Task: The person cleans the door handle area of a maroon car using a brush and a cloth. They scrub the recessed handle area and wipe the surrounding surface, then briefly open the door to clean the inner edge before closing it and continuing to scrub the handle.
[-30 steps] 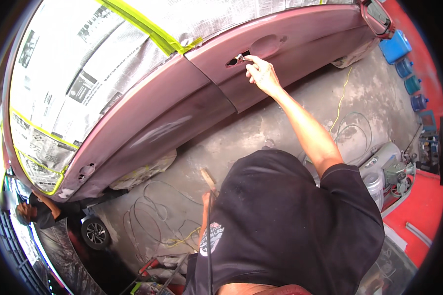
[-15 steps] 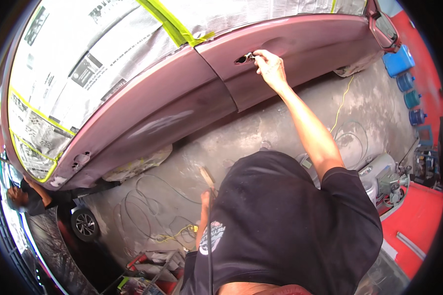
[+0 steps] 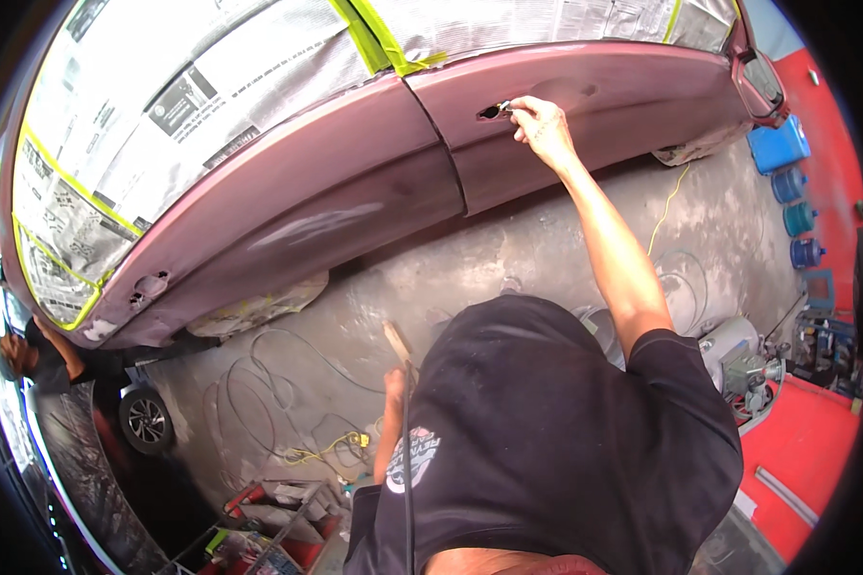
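Note:
A dull pinkish-red car door (image 3: pixel 623 101) stretches across the far side, with a dark handle opening (image 3: pixel 490 113) in it. My right hand (image 3: pixel 543 130) reaches up to that opening, fingers pinched on a small shiny metal piece (image 3: pixel 505 107) at its right edge. How far the piece goes in is hidden. Low by my left side, my left hand (image 3: pixel 394 383) is closed round a flat tan strip (image 3: pixel 395 339), which looks like wood and points up. The rear door (image 3: pixel 307 216) carries a pale smeared patch.
Newspaper (image 3: pixel 240 67) and yellow-green tape (image 3: pixel 369 34) cover the car's windows. Hoses (image 3: pixel 259 374) and a yellow cord (image 3: pixel 331 448) lie on the floor. A compressor (image 3: pixel 738 355) stands right, blue water jugs (image 3: pixel 789 185) beyond. Another person (image 3: pixel 53 355) is at far left.
The view has shifted a little, so the car's door seam sits farther right. My right hand stays at the handle opening with its pinch, and my left hand keeps the tan strip.

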### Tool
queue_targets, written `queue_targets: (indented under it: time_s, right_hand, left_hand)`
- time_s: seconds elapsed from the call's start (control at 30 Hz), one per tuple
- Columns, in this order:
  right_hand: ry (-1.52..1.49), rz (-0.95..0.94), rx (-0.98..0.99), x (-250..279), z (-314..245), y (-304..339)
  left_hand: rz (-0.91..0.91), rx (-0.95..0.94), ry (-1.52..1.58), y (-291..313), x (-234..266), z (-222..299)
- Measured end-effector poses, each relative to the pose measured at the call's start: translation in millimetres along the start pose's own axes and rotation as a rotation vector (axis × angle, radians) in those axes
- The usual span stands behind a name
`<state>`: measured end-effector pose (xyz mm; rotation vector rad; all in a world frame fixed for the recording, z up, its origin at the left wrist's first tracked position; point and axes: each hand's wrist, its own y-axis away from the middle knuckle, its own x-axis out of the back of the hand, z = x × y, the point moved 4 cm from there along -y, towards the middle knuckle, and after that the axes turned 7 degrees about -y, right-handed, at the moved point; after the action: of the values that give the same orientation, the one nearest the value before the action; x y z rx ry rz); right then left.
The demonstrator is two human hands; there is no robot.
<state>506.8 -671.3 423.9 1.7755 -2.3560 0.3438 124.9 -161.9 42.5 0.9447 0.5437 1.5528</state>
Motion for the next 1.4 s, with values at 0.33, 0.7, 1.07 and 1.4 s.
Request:
queue_targets:
  time_s: [0.33, 0.7, 1.07, 1.4]
  right_hand:
    - [0.179, 0.015, 0.093, -4.8, -4.7, 2.2]
    - [0.431, 0.074, 0.353, -8.7, -31.1, 10.2]
    - [0.335, -0.008, 0.247, 1.3, -12.1, -3.7]
    - [0.464, 0.004, 0.349, 4.6, -25.2, 7.8]
  left_hand:
    - [0.000, -0.068, 0.015, -16.6, 4.8, -25.1]
    - [0.074, -0.048, 0.085, -0.9, -0.1, -8.2]
    - [-0.020, 0.039, 0.107, 24.5, -1.6, 17.6]
    - [0.069, -0.036, 0.035, -10.9, -0.1, -27.6]
